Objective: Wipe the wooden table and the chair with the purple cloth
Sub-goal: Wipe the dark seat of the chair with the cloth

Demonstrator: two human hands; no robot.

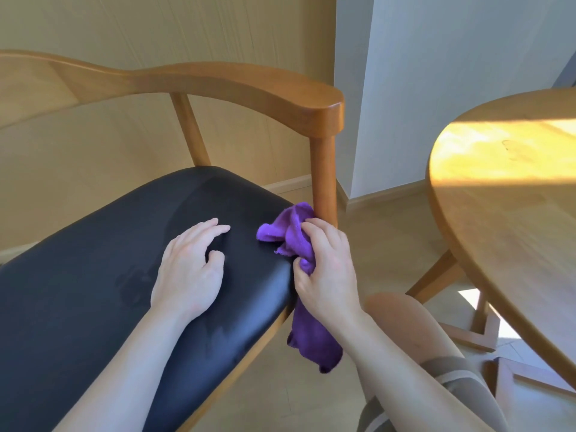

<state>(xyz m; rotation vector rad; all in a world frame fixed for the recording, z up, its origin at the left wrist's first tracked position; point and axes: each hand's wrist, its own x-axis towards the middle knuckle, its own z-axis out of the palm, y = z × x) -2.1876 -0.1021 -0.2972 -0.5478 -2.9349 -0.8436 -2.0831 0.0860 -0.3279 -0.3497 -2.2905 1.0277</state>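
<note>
A wooden chair (237,85) with a curved back rail and a black padded seat (93,275) fills the left and centre. My left hand (190,269) lies flat on the seat, fingers slightly apart, holding nothing. My right hand (327,269) grips the purple cloth (290,232) at the seat's right front corner, beside the chair's upright post (324,179). Part of the cloth hangs below the seat edge. The round wooden table (511,194) stands at the right, sunlit near its far side.
My bent knee (402,325) is between the chair and the table. The table's wooden legs and base (480,325) sit on the pale floor at lower right. A beige wall runs behind the chair, a white wall corner behind the table.
</note>
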